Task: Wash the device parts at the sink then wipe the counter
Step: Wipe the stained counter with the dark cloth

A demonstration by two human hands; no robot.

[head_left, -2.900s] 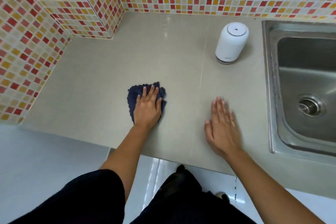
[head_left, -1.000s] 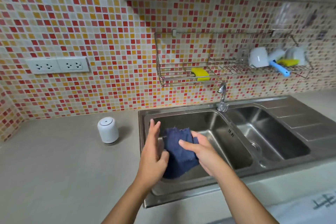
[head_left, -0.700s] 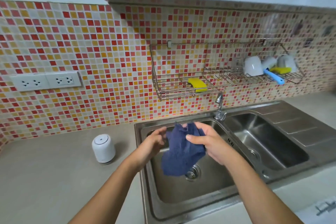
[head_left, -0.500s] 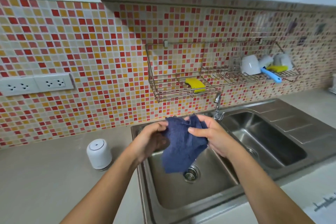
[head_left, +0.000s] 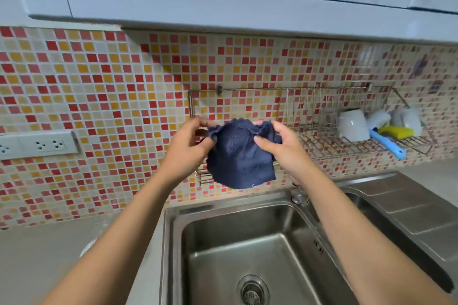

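A dark blue cloth (head_left: 239, 156) hangs spread out in the air, in front of the wall rack (head_left: 319, 141) and above the left sink basin (head_left: 250, 250). My left hand (head_left: 187, 150) pinches its upper left edge and my right hand (head_left: 282, 148) pinches its upper right edge. The white device (head_left: 86, 246) on the grey counter (head_left: 49, 250) is almost fully hidden behind my left forearm; only a pale sliver shows.
The tap (head_left: 298, 195) stands behind the basin, partly hidden by my right arm. The rack holds white cups (head_left: 353, 125), a yellow sponge (head_left: 396, 131) and a blue-handled brush (head_left: 386, 143). A second basin (head_left: 386, 228) and drainboard lie right. Wall sockets (head_left: 47, 145) sit left. White cabinets hang overhead.
I went from wiping the counter with my left hand to the sink, took the cloth in both hands, and raised and spread it up to rack height.
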